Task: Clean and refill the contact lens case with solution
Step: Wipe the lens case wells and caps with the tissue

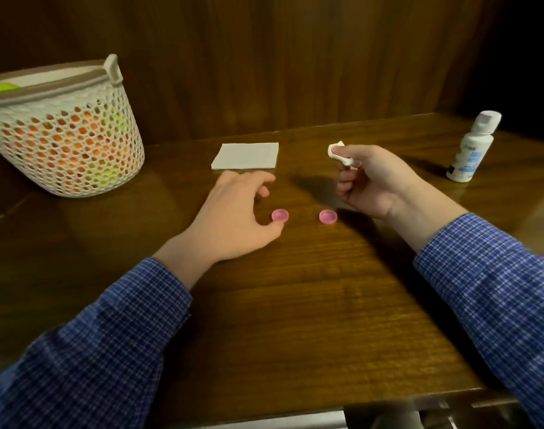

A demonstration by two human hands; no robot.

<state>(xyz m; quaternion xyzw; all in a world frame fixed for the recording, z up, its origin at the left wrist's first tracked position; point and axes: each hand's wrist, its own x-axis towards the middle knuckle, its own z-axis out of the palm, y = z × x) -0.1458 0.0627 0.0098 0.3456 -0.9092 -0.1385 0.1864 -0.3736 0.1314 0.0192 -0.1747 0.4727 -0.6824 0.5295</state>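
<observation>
Two small pink round caps lie on the wooden table: the left cap [280, 215] and the right cap [328, 217], a short gap between them. My left hand [233, 218] rests on the table with fingers spread, its thumb tip touching the left cap. My right hand [372, 181] hovers above and to the right of the right cap, pinching a crumpled white tissue [341, 154]. A white solution bottle [473, 147] with its cap on stands upright at the far right. No case body is visible.
A folded white napkin [245, 155] lies flat behind my hands. A white perforated basket [63, 131] holding orange and yellow-green items stands at the far left. A wooden wall panel rises behind the table. The table's front edge runs along the bottom.
</observation>
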